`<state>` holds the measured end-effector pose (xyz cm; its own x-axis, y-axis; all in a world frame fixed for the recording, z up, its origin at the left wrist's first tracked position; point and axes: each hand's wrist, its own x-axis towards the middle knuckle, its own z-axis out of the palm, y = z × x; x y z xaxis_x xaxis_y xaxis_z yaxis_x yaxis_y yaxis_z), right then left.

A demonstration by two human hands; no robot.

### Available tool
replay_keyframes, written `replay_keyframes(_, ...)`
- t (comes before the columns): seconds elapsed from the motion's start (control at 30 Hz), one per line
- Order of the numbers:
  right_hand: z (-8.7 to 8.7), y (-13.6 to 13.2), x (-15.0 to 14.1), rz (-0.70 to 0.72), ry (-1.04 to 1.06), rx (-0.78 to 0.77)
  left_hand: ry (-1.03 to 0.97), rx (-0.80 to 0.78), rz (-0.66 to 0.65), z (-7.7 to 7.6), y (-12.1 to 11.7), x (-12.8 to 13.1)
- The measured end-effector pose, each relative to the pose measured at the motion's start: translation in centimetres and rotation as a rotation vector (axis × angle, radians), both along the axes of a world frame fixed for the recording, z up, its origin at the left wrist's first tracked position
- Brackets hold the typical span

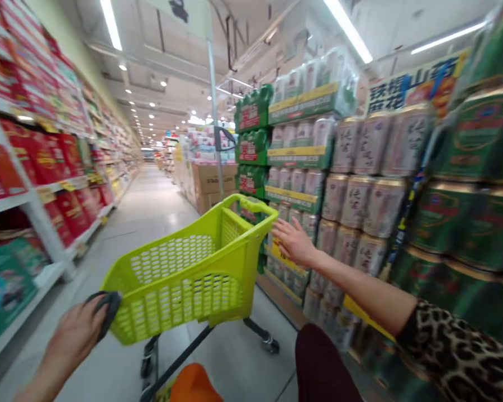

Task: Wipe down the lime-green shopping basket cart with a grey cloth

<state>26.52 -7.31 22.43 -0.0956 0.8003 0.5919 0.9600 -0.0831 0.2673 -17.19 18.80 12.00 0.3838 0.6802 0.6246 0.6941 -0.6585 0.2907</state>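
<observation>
A bright lime-green shopping cart [180, 296] stands side-on in front of me, its basket of plastic mesh on a dark wheeled frame. At the cart's left end, my left hand [77, 329] is closed around a dark grey cloth [109, 312], which lies against the basket's corner. My right hand [295, 243] reaches to the cart's upper right end, fingers stretched and apart, beside the raised rim. Whether those fingertips touch the rim is unclear.
Stacked beer cans [373, 201] rise close on my right, with green packs [251, 151] behind. Shelves of red boxes [69, 215] line the left. A metal pole [215, 111] stands beside cardboard boxes [213, 181]. The aisle floor [151, 198] runs into the distance.
</observation>
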Motion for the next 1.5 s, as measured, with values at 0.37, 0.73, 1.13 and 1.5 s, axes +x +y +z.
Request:
replay_keyframes(0.37,-2.0,8.1,2.5,0.037,0.067,0.034,0.002,0.072,-0.048,-1.1,-4.1,18.6)
replay_keyframes(0.73,-3.2,7.7,5.7,0.086,0.069,0.076,0.098,0.118,-0.278,-0.8,-5.6,19.7)
replay_keyframes(1.13,-4.0,7.9,-7.0,0.456,0.874,0.227,-0.724,-0.436,-0.302,6.7,-10.0,26.2)
replay_keyframes(1.5,1.4,7.7,2.9,0.24,0.771,0.506,-0.046,-0.183,-0.024,3.7,-10.4,19.3)
